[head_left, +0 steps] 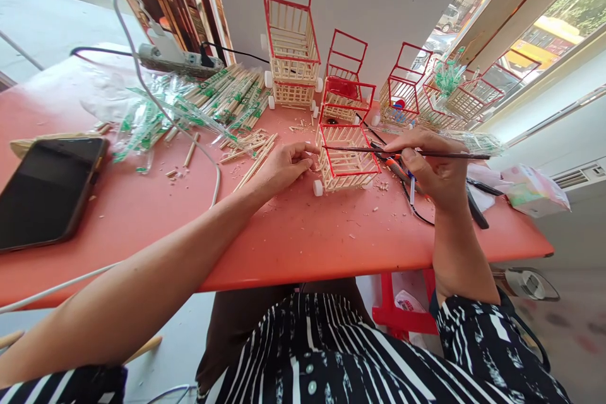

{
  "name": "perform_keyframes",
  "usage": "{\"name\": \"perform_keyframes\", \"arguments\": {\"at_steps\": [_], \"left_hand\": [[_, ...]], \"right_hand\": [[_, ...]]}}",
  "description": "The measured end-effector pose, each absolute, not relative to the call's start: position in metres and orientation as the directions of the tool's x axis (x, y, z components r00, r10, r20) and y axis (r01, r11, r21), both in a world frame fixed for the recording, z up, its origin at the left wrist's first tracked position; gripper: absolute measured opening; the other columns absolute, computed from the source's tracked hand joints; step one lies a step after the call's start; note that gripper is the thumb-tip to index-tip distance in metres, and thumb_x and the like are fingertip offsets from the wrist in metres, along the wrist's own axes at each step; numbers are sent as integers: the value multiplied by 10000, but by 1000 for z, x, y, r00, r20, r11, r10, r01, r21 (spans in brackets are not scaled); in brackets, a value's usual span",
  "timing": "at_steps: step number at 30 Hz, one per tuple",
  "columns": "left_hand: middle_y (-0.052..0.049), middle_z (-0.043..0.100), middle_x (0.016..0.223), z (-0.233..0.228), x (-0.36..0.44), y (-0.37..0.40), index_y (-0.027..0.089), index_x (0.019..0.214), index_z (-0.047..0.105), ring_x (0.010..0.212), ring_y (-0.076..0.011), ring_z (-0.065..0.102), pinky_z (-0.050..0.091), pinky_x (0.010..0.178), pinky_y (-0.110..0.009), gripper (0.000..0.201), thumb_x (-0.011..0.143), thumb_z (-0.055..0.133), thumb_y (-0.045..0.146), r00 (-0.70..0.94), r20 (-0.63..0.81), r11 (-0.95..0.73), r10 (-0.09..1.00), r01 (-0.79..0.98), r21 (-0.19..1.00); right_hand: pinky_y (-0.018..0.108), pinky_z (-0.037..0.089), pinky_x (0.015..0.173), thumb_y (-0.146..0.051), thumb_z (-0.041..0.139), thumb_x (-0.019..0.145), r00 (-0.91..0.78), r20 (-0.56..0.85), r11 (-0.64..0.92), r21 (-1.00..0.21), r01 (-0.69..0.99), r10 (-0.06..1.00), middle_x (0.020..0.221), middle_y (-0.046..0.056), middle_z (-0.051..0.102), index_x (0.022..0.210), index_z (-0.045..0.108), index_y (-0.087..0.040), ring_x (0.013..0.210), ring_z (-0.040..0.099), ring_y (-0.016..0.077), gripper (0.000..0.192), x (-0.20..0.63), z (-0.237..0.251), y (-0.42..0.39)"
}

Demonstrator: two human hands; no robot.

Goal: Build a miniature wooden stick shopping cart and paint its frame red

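Note:
A miniature shopping cart (348,167) built of thin wooden sticks, with a red top rim and red handle frame, stands on white wheels before me. My left hand (288,167) is closed at its left side, thumb and index finger pinching the cart's edge. In my right hand (430,164) is a slim dark paintbrush (454,154), held nearly level across the cart. The brush tip meets the left part of the red rim. Behind this cart, a red dish-like thing (344,87) shows, partly hidden by the handle frame.
More stick carts (291,44) stand along the wall. At left lie wrapped chopsticks (237,98), loose sticks (255,158), a phone (50,192) and a white cable (218,183). Orange-handled pliers (398,170) and a tissue pack (534,189) are at right. The red table (303,252) ends before my lap.

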State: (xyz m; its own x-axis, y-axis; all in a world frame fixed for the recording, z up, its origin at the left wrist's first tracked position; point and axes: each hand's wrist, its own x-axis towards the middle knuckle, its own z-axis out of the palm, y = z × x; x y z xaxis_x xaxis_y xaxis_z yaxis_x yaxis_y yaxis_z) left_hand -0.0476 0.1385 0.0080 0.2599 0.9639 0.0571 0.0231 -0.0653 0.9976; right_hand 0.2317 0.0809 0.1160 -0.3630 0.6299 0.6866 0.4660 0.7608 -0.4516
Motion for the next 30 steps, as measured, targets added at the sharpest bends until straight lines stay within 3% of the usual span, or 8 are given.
{"name": "perform_keyframes", "arguments": {"at_steps": [9, 16, 21, 26, 30], "left_hand": [[7, 758, 760, 11, -46, 136, 177, 1038, 766, 573, -116, 627, 486, 608, -241, 254, 793, 704, 152, 255, 41, -41, 966, -5, 999], [19, 743, 736, 14, -46, 135, 176, 1022, 765, 558, -105, 614, 467, 589, -228, 244, 795, 690, 127, 247, 22, -23, 969, -2, 1000], [14, 743, 750, 12, -46, 136, 177, 1031, 772, 583, -109, 643, 467, 589, -222, 248, 799, 698, 130, 246, 24, -24, 969, -3, 1000], [6, 753, 760, 8, -47, 138, 178, 1049, 790, 582, -112, 641, 481, 597, -226, 266, 801, 702, 145, 250, 41, -43, 967, 2, 999], [6, 754, 754, 8, -47, 138, 174, 1051, 796, 570, -110, 628, 480, 595, -229, 272, 799, 698, 145, 254, 48, -52, 966, 8, 999]], "right_hand": [[422, 590, 775, -225, 685, 959, -446, 736, 857, -380, 349, 509, 812, -19, 831, 992, 893, -355, 749, 734, 208, 248, 235, 124, 78], [468, 616, 796, -379, 709, 953, -344, 724, 791, -461, 402, 597, 730, -2, 800, 889, 892, -375, 709, 734, 237, 195, 237, 122, 73], [367, 603, 593, -395, 735, 960, -220, 708, 728, -572, 377, 671, 719, -8, 812, 882, 894, -335, 624, 745, 202, 188, 233, 120, 72], [332, 608, 544, -431, 739, 983, -108, 734, 695, -572, 436, 671, 666, -11, 794, 806, 866, -303, 557, 757, 183, 252, 229, 121, 75], [333, 627, 562, -420, 735, 999, -126, 731, 699, -566, 438, 671, 623, -22, 748, 794, 860, -293, 544, 741, 172, 272, 230, 122, 76]]}}
